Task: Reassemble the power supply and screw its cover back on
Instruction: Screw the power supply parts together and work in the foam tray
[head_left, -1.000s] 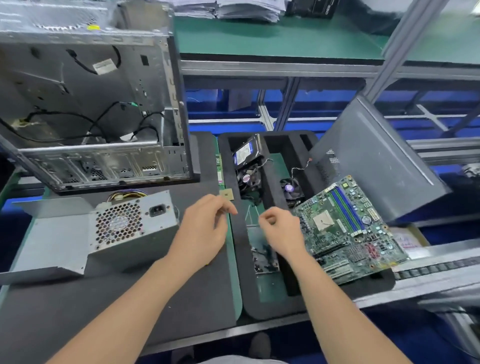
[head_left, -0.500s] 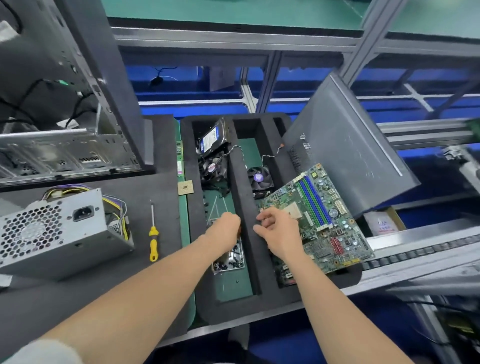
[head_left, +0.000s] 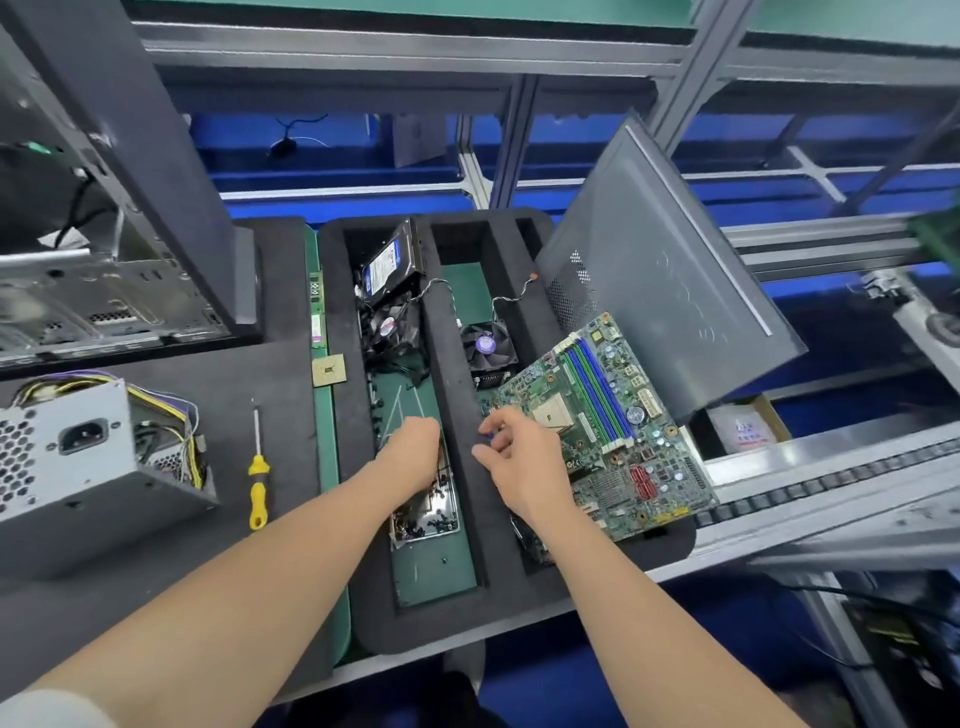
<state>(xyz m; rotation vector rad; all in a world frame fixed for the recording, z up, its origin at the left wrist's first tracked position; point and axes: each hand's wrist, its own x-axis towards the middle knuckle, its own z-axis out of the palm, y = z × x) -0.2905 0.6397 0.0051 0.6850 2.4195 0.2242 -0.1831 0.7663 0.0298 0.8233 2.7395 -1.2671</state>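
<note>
View: head camera, looking down at the bench.
Left hand (head_left: 410, 449): fingers curled down into the metal screw tray (head_left: 434, 519), which lies in a compartment of the foam tray (head_left: 457, 587). Whether a screw is pinched cannot be told; the fingertips are hidden.
Right hand (head_left: 519, 457): just right of the left hand, over the foam divider. Thumb and forefinger are closed on a small bluish item (head_left: 488, 439), too small to identify.
Power supply (head_left: 78, 462): well left of the left hand, on the dark mat. The side facing the hands is open and the wire bundle is exposed. Neither hand touches it.
Cover: no part in view can be identified as the cover.
Screwdriver (head_left: 258, 483): yellow handle, lying between the power supply and the left hand, not held.
Motherboard (head_left: 613, 431): directly beyond the right hand, touching it or nearly so, resting tilted on the foam tray.
Progress, judged: early. This looks like screw collection, with nothing yet fastened.
Outstanding, judged: close the housing, seat the cover, drive the screws.
Risk, judged: small screws could drop into the foam compartments.
</note>
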